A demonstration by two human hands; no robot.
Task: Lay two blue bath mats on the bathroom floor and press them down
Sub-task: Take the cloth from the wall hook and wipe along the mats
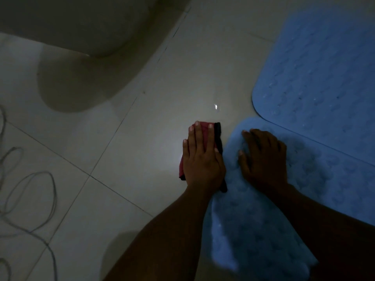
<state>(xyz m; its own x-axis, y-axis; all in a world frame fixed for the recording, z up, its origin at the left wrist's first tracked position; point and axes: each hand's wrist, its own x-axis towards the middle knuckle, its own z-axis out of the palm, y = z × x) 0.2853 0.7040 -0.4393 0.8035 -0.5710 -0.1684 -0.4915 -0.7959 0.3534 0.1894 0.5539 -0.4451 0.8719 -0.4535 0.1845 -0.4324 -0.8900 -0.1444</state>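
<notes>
Two blue bath mats lie on the tiled floor at the right. The far mat lies flat, and its near edge overlaps the near mat, which runs toward me. My right hand presses flat on the near mat's far left corner, fingers spread. My left hand lies flat on a red and black cloth on the bare tile, just left of the near mat's edge. The light is dim.
The pale base of a toilet stands at the upper left and casts a shadow on the floor. A grey cable loops over the tiles at the far left.
</notes>
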